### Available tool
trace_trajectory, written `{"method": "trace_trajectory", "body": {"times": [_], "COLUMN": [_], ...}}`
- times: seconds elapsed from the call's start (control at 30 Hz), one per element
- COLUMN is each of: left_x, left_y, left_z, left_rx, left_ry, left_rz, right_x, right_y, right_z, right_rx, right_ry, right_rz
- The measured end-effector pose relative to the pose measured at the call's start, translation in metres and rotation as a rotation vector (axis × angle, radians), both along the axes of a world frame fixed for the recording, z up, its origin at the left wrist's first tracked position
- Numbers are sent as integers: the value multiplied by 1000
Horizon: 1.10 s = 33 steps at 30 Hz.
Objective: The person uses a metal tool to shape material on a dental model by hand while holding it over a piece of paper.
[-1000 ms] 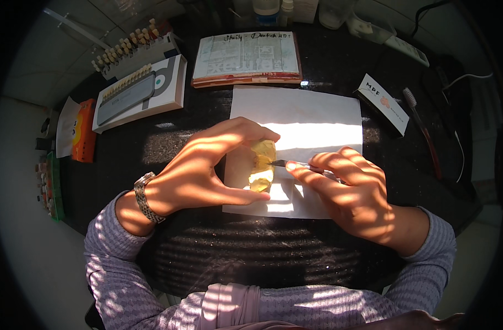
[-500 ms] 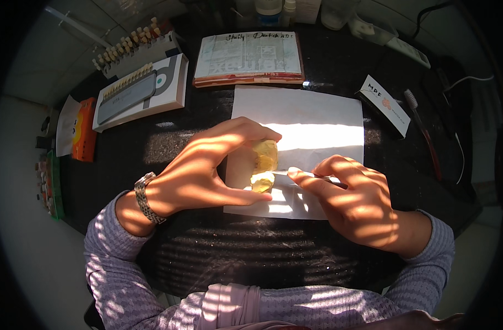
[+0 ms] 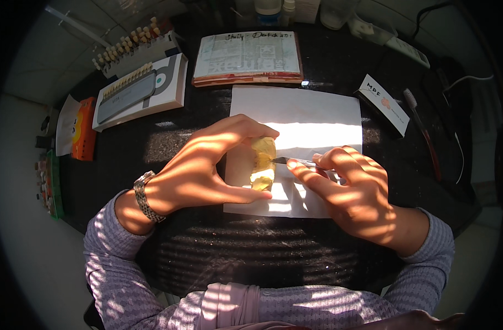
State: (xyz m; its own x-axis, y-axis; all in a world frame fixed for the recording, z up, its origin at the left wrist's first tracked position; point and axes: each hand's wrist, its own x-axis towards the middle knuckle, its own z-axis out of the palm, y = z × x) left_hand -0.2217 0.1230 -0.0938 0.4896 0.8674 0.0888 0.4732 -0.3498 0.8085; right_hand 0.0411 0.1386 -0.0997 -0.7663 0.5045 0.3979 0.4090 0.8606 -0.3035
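My left hand (image 3: 204,162) grips a yellow dental plaster cast (image 3: 264,153) by its two ends, fingers at the far end and thumb at the near one. Small dark marks run along the cast's middle. My right hand (image 3: 356,198) pinches a slim metal craft knife (image 3: 301,163) like a pen. Its dark pointed blade reaches the right edge of the cast, at about mid-length; whether it cuts in cannot be made out. Both hands are over a white sheet of paper (image 3: 290,104), striped with sunlight and shadow.
A plastic-covered notebook (image 3: 248,55) lies beyond the paper. At the far left are a tooth shade guide (image 3: 127,96) on a white box (image 3: 174,88), another shade guide rack (image 3: 133,52) and an orange box (image 3: 85,129). To the right lie a small white box (image 3: 386,104) and a toothbrush (image 3: 422,126).
The knife tip has moved slightly left and away from me, up the cast's right edge. My right hand went with it. The cast has tilted slightly in my left hand.
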Motion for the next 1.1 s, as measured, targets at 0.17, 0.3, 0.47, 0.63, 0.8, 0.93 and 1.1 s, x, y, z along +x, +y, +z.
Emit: {"method": "trace_trajectory", "body": {"times": [0.17,0.3,0.47,0.63,0.8,0.93,1.1], "left_x": [1,0,-5,-3,-2,-4,-1], "left_y": [0,0,-1,0,3,1,2], "left_z": [1,-2,-5,-7,-6,-5,-3], "left_rx": [40,69,57,117,104,103,109], "left_ry": [24,19,39,-12,-1,8,19], "left_rz": [-6,-18,-37,-70,-66,-68,-63], "right_x": [-1,-1,0,1,10,3,6], "right_y": [-2,3,5,15,23,32,20], "right_z": [1,2,3,1,-12,7,11], "right_rx": [-121,-59,-104,-308,-356,-439,-116], "right_ry": [59,50,65,156,177,12,-19], "right_rz": [-39,-22,24,100,150,184,131]}}
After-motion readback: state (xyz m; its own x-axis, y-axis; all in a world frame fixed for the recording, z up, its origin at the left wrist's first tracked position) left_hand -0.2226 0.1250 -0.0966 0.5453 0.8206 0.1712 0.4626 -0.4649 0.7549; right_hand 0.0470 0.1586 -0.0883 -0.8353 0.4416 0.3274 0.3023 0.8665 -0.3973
